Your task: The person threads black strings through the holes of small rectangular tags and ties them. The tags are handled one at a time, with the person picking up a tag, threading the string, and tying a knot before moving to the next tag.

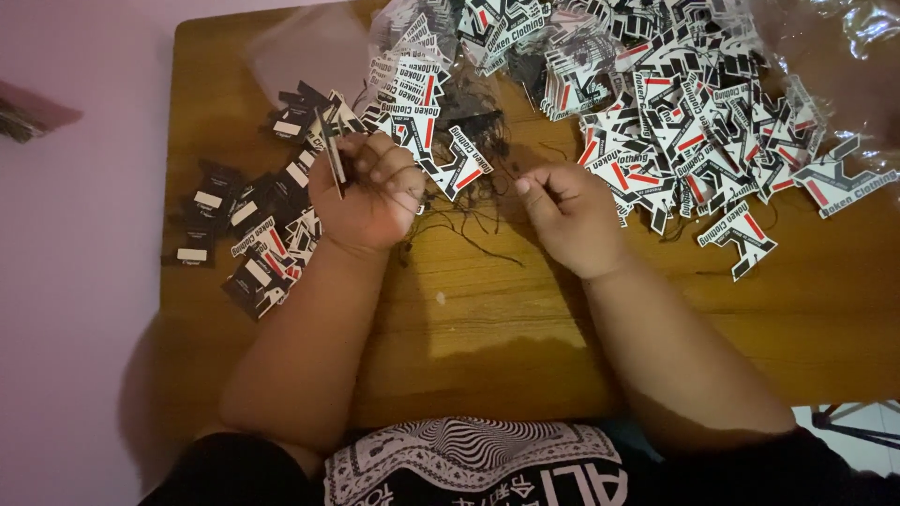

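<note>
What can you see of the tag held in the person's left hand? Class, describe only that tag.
The tag is a thin, flat piece that looks like card, seen almost edge-on, so its face is hard to read; it appears dark with a pale edge. It stands nearly upright, pinched in the fingers of the left hand, above the wooden table. Thin dark strings hang near the hand; whether one is tied to it is unclear.

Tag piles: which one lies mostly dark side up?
The small pile of tags left of the left hand; most show black backs with a pale strip, while the big heap shows white, black and red fronts.
</note>
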